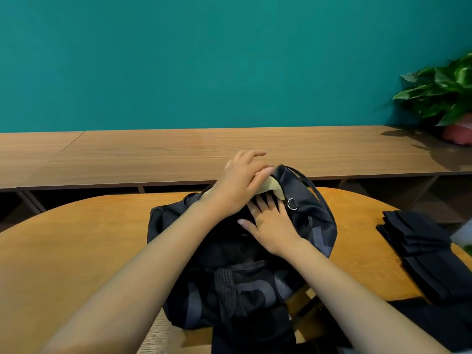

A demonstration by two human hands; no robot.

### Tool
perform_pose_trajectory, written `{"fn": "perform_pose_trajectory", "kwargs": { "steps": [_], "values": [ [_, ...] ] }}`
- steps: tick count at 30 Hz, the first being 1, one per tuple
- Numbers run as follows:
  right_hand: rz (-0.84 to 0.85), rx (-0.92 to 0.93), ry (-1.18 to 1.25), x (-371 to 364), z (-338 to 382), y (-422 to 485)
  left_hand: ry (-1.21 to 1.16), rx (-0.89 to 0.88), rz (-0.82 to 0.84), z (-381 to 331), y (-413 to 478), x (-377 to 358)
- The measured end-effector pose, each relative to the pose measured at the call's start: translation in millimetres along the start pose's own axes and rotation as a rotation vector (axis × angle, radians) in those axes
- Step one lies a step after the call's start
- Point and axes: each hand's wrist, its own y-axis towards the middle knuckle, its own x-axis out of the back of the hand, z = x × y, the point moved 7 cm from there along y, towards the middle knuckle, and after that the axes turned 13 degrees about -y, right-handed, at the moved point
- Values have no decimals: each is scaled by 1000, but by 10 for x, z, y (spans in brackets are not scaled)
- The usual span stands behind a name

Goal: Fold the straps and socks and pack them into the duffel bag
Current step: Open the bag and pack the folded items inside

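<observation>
Both my forearms reach in from the bottom edge, bare, over the near end of the duffel bag [316,226], which lies lengthwise away from me on the table [89,238]. It is soft black fabric, slumped, with big grey letters on a mesh-textured panel and a ribbed webbing handle [224,284] draped across the near side. A small metal ring [292,203] glints at the far end beside a thin cord loop.

My left hand [237,187] sits at that far end, fingers [263,175] curled over a cream sock [273,187], a soft pale wad held at the bag's lip. My right hand [273,226] lies flat just below it, fingers [256,206] straight and spread apart, pressing on dark fabric at the bag's opening.

Off to my right, well apart from the bag, 1 stack of black straps [419,244] lies folded flat in layers.

The table is rounded, warm orange wood with fine grain. Beyond it runs a long brown wood-grain shelf unit [204,154] with open compartments beneath, a leafy green plant [444,93] in a pink pot [457,134] at its right end, and a plain teal wall [204,60] behind
</observation>
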Motion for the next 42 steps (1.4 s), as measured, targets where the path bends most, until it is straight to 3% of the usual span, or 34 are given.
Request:
{"fn": "perform_pose_trajectory", "kwargs": {
  "steps": [3,8,11,14,16,18,21,24,26,31,34,36,42],
  "values": [
    [-55,204,-47,41,-137,-471,141,0,-85,-110,-581,34],
    [-117,329,-6,126,-213,-877,612,599,325,124,-1572,-390],
    [-119,333,89,232,-113,-851,715,671,293,58,-1714,-385],
    [-11,281,176,208,4,-696,835,708,275,10,-1700,-307],
    [80,278,188,130,79,-595,790,728,320,4,-1707,-316],
    [161,307,193,75,156,-533,698,671,297,-24,-1699,-306],
    [238,344,106,40,121,-530,508,343,114,-240,-1669,-239],
    [150,390,-68,52,-94,-551,464,-71,-13,-615,-1766,-198],
    [72,405,-76,81,-222,-568,454,-207,-12,-806,-1832,-188],
    [9,445,-232,238,-461,-688,520,-59,111,-613,-1937,-179],
    [-326,381,-242,613,-790,-954,603,3,72,-399,-2016,-100],
    [-434,343,-205,726,-898,-1223,666,13,76,-321,-1991,-79],
    [-390,310,-139,455,-758,-1580,630,-37,32,-175,-1913,144]
  ]
}}
